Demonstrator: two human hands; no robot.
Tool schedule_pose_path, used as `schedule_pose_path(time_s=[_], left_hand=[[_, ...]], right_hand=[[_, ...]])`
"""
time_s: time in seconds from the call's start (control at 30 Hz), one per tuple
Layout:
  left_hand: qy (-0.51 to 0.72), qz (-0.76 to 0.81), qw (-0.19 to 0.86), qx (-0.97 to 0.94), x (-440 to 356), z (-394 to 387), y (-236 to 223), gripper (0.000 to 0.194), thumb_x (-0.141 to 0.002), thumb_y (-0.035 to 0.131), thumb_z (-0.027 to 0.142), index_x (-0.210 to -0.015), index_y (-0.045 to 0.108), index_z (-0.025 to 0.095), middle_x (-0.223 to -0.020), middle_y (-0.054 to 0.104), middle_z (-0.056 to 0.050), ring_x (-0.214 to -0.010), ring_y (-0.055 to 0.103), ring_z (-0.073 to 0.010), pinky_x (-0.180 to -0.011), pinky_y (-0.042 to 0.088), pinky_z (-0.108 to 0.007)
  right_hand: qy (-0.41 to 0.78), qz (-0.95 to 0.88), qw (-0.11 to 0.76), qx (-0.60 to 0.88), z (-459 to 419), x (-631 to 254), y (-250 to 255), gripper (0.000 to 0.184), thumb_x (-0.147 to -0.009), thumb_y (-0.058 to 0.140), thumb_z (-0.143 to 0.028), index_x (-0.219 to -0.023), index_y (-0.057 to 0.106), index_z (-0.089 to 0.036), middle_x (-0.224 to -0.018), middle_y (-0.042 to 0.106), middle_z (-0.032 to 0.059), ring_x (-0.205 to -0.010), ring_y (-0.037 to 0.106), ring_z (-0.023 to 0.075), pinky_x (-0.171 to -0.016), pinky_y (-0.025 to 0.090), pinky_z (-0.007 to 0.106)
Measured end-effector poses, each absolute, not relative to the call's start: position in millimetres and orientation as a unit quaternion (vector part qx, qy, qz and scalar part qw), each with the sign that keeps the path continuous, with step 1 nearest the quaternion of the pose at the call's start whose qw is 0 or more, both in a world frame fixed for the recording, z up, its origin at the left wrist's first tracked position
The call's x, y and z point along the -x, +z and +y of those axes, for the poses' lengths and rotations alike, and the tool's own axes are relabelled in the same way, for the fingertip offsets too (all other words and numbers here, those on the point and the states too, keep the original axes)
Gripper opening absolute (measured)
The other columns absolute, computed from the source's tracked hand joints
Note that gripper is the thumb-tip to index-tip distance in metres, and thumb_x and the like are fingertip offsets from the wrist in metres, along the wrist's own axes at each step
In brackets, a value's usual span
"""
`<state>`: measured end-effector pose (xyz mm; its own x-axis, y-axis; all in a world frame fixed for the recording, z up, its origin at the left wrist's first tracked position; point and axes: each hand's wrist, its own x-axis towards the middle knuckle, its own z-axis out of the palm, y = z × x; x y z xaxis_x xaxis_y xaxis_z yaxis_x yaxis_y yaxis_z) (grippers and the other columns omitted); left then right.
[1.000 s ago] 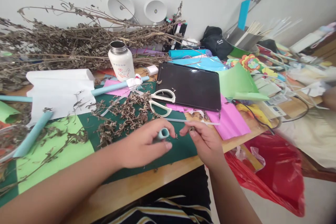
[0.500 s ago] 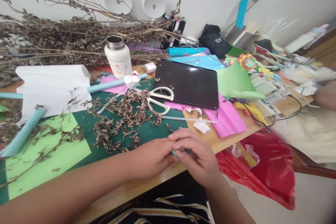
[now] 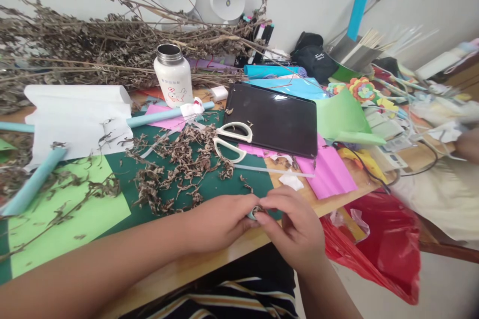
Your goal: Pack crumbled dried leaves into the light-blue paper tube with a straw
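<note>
Pale blue, the tube [image 3: 252,215] just below the frame's centre sits in the left hand's [image 3: 220,222] curled fingers, dried leaf [image 3: 257,210] showing at its mouth, where the right hand [image 3: 299,232] bends its fingers close, their grip unclear.

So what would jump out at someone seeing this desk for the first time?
Probably the big tangle of dried plants sprawling along the wall behind the white bottle, and the bright red plastic bag below the desk's edge on the right. Then the eye drops to the front, where the left hand and right hand meet around a small pale-blue tube with dried bits at its opening.
</note>
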<state>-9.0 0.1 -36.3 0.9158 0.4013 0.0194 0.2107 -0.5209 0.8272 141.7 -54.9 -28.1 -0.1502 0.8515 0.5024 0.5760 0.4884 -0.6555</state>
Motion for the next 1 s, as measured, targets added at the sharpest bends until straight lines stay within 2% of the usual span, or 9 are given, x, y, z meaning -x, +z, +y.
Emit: schedule_pose_path(time_s=[0.1,0.2,0.3,0.43,0.57,0.7,0.8,0.9,1.0], left_hand=[[0.095,0.177,0.437,-0.877,9.1,0.2,-35.4,0.014,-0.087,0.032,0.024,-0.082,0.041,0.015,-0.077,0.054,-0.003,-0.069,0.052,-0.0149,-0.059,0.039,-0.023],[0.094,0.180,0.424,-0.882,8.7,0.8,-35.4,0.011,-0.086,0.032,0.022,-0.081,0.040,0.016,-0.076,0.054,-0.003,-0.068,0.051,-0.0146,-0.058,0.039,-0.022],[0.089,0.180,0.416,-0.887,8.5,0.8,-36.4,0.008,-0.084,0.034,0.021,-0.079,0.039,0.016,-0.076,0.053,-0.002,-0.068,0.051,-0.0149,-0.058,0.039,-0.022],[0.088,0.170,0.410,-0.892,8.3,0.5,-37.1,0.008,-0.084,0.033,0.020,-0.082,0.040,0.016,-0.079,0.054,-0.004,-0.071,0.052,-0.0158,-0.060,0.040,-0.023],[0.075,0.168,0.390,-0.902,7.9,0.2,-35.9,0.009,-0.084,0.034,0.021,-0.085,0.041,0.016,-0.078,0.056,-0.003,-0.071,0.054,-0.0170,-0.059,0.040,-0.024],[0.075,0.171,0.389,-0.902,6.6,0.8,-36.7,0.012,-0.085,0.033,0.022,-0.087,0.042,0.015,-0.080,0.056,-0.004,-0.073,0.055,-0.0176,-0.060,0.041,-0.025],[0.074,0.166,0.372,-0.910,5.6,1.4,-37.8,0.014,-0.085,0.033,0.023,-0.081,0.043,0.014,-0.075,0.056,-0.004,-0.068,0.055,-0.0172,-0.057,0.041,-0.025],[0.085,0.160,0.370,-0.911,5.2,0.6,-37.5,0.014,-0.086,0.033,0.024,-0.082,0.043,0.015,-0.077,0.057,-0.004,-0.071,0.056,-0.0174,-0.059,0.042,-0.025],[0.093,0.157,0.388,-0.904,5.4,-1.0,-37.0,0.013,-0.085,0.034,0.022,-0.092,0.043,0.016,-0.087,0.058,-0.005,-0.080,0.056,-0.0183,-0.065,0.044,-0.025]], right_hand=[[0.168,-0.744,0.441,0.473,-52.7,-143.1,-26.4,0.012,-0.072,0.054,-0.011,-0.076,0.048,-0.019,-0.069,0.049,0.0006,-0.067,0.048,0.0120,-0.056,0.042,0.026],[0.123,-0.788,0.407,0.445,-51.8,-146.8,-22.2,0.005,-0.075,0.050,-0.016,-0.070,0.050,-0.017,-0.072,0.049,0.0025,-0.067,0.045,0.0128,-0.061,0.040,0.029],[0.078,-0.827,0.378,0.409,-52.8,-151.0,-17.8,0.013,-0.079,0.041,-0.019,-0.073,0.051,-0.016,-0.080,0.051,0.0057,-0.072,0.045,0.0155,-0.066,0.040,0.035],[0.043,-0.849,0.324,0.415,-55.2,-154.8,-13.8,0.008,-0.070,0.047,-0.017,-0.077,0.051,-0.016,-0.090,0.050,0.0070,-0.080,0.044,0.0187,-0.070,0.039,0.038],[0.094,-0.837,0.311,0.441,-57.0,-156.0,-11.7,0.016,-0.068,0.049,-0.006,-0.078,0.052,-0.019,-0.082,0.048,0.0034,-0.074,0.044,0.0142,-0.064,0.040,0.031],[0.150,-0.798,0.327,0.483,-58.8,-152.7,-11.9,0.019,-0.070,0.048,-0.006,-0.083,0.049,-0.020,-0.079,0.048,0.0025,-0.075,0.046,0.0128,-0.062,0.042,0.027],[0.175,-0.781,0.339,0.495,-59.5,-150.1,-11.7,0.015,-0.070,0.047,-0.006,-0.076,0.046,-0.019,-0.079,0.048,0.0019,-0.075,0.048,0.0120,-0.063,0.042,0.025],[0.125,-0.813,0.310,0.477,-59.9,-151.7,-11.2,0.011,-0.068,0.047,-0.007,-0.070,0.048,-0.018,-0.082,0.048,0.0033,-0.076,0.047,0.0139,-0.065,0.041,0.029],[0.032,-0.855,0.291,0.427,-60.8,-155.7,-9.6,0.013,-0.066,0.048,-0.009,-0.075,0.053,-0.017,-0.095,0.049,0.0071,-0.084,0.046,0.0196,-0.072,0.039,0.038]])
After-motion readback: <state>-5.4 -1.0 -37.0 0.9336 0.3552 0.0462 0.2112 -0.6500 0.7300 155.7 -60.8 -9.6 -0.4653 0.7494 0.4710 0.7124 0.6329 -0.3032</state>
